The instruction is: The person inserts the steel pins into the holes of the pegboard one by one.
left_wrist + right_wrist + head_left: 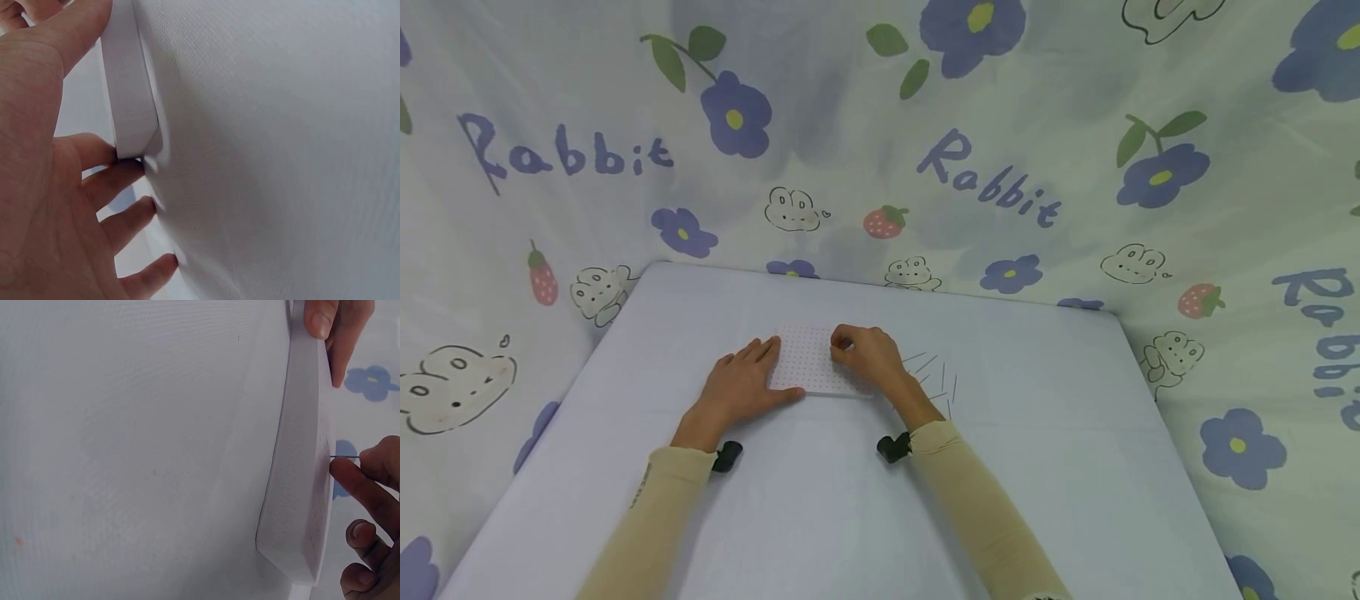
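Observation:
A white board (805, 367) with a grid of small holes lies flat on the table. My left hand (741, 386) is spread at its left side, the thumb along the near edge and the fingertips by the left edge. In the left wrist view, the index fingertip touches the corner of the board (130, 87). Over the board's right part, my right hand (872, 358) pinches a thin dark stick (345, 457). In the right wrist view the stick stands out from the holed face, one end right at the surface, between thumb and finger.
Several thin dark sticks (943, 377) lie scattered on the white table (1037, 467) to the right of the board. A patterned curtain (850, 150) with flowers and rabbits hangs behind the table. Each wrist carries a small black camera (892, 448).

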Tool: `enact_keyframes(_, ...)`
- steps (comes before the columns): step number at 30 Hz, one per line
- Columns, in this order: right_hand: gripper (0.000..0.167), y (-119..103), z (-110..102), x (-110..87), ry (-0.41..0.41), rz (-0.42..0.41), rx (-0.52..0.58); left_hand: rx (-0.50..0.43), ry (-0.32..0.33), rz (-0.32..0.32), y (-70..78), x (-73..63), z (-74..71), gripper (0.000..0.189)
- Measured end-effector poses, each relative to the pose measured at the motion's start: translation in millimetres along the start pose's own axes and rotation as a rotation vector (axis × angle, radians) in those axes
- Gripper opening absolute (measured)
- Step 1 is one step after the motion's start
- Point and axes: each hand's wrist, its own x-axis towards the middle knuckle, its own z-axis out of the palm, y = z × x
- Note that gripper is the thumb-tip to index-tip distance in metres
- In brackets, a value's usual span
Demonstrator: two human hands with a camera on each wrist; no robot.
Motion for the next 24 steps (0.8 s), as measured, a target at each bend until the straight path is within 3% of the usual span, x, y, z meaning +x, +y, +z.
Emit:
enact_keyframes(15,0.010,2.9,2.5,1.4,0.008,-0.009,-0.003,-0.003,-0.002,0.005,1.3,0.9,-1.1,0.111)
enact_keyframes(24,0.017,6.2,-4.5,-4.6,-0.028,0.050,0.038,-0.011,-0.008,0.007,1.2,-0.2,-1.9,0.111)
